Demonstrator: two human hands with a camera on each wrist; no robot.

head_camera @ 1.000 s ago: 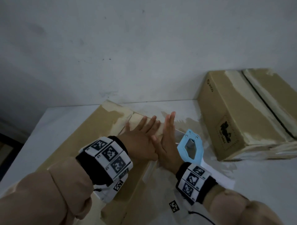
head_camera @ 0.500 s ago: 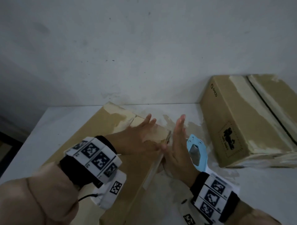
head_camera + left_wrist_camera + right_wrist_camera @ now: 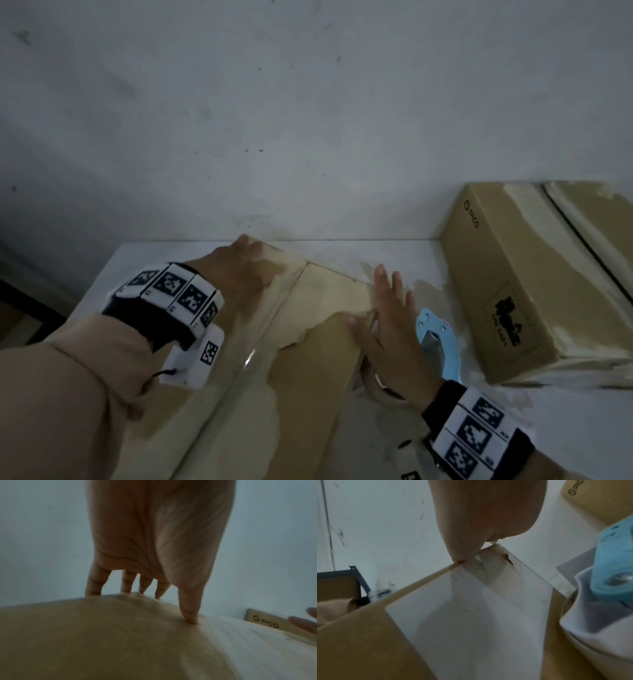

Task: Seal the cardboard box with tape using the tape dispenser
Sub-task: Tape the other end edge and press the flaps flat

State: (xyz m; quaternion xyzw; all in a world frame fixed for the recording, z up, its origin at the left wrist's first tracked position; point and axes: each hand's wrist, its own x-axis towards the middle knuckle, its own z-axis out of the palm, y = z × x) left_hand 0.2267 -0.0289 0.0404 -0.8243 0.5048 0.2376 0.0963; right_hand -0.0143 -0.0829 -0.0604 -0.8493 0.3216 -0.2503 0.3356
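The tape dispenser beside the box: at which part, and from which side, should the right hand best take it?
Probably the blue handle of the tape dispenser, reached from above. It lies flat on the table, between the two boxes, and its handle faces up uncovered. The right hand is open just left of it, so only a short move right should bring it there.

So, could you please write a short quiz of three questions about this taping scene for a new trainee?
1. True or false: the right hand grips the blue tape dispenser.
2. Which hand lies on the near box's far left corner? A) left hand B) right hand
3. Fill in: the second box bears the printed word ____.

Key: 1 false, it lies beside the hand; 2 A; 3 PICO.
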